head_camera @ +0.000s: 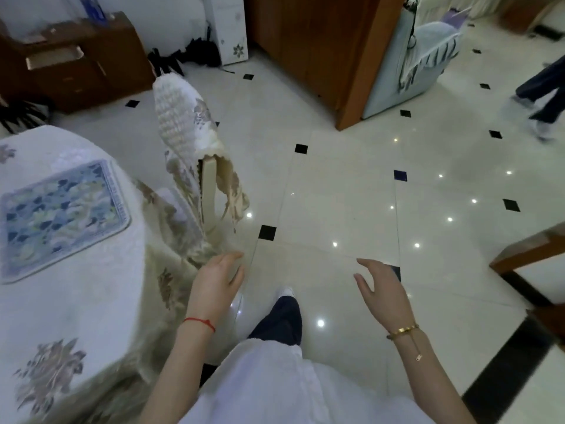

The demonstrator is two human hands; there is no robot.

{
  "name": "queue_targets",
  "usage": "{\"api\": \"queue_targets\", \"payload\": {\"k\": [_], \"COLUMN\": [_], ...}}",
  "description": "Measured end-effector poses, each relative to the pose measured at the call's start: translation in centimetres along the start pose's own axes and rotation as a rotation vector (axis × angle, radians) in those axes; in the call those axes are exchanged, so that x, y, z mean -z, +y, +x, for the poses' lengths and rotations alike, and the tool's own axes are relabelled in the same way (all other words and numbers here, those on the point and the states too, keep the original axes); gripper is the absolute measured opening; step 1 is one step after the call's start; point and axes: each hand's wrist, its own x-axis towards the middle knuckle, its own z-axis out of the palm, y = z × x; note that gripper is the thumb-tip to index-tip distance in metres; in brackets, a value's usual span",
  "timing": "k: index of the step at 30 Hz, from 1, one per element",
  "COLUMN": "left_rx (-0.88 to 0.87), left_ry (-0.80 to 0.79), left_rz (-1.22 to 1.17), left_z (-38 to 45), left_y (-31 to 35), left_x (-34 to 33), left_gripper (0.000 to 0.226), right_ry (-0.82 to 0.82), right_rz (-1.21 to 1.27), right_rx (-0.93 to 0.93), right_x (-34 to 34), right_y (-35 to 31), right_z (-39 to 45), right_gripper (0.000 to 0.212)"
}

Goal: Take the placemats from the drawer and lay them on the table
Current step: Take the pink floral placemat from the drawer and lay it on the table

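Note:
A blue and white patterned placemat (pixel 62 217) lies flat on the table (pixel 76 316), which is covered by a white embroidered cloth, at the left. My left hand (pixel 218 280) hangs open over the floor just right of the table's edge, holding nothing. My right hand (pixel 382 289) is also open and empty, further right above the tiles. A brown cabinet (pixel 91 62) with an open drawer (pixel 53 58) stands at the far left against the wall.
A covered chair (pixel 189 133) stands by the table. A wooden cabinet (pixel 321 50) and a fabric-covered appliance (pixel 412 65) stand ahead. Another person's legs (pixel 544 96) are at the far right. Dark wooden furniture (pixel 535 255) juts in at the right edge.

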Motion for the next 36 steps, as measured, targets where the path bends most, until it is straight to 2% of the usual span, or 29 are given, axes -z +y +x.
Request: {"api": "queue_targets", "payload": {"k": [6,13,17,22,28,32,36], "left_rx": [0.008,0.013,0.072,0.197,0.397,0.548,0.648], "left_ry": [0.028,0.067,0.092,0.172,0.337,0.392,0.425], "left_rz": [0.015,0.008,-0.001,-0.008,-0.026,-0.039,-0.041], "left_z": [17.9,34.0,43.2,55.6,67.8,73.3,79.3], "left_y": [2.5,2.5,0.9,-0.4,-1.9,-4.3,-9.4], "left_x": [2.2,3.1,1.9,1.4,4.6,5.9,6.9], "left_gripper": [0.034,0.030,0.029,0.027,0.028,0.029,0.029], "right_ry": [0.013,-0.033,-0.080,-0.121,-0.169,-0.240,-0.328], "right_rz": [-0.012,-0.001,0.003,-0.015,-0.057,-0.058,-0.038], "right_rx": [0.069,0.099,0.124,0.222,0.471,0.605,0.669], "right_x": [2.9,2.5,0.6,0.1,-0.1,-3.2,-8.8], "right_y": [-2.4,-3.9,-3.5,-5.0,-13.1,-19.1,-24.0], "right_z": [19.8,36.9,47.5,64.8,85.9,94.9,101.9], "right_gripper": [0.033,0.033,0.034,0.033,0.029,0.030,0.031]}}
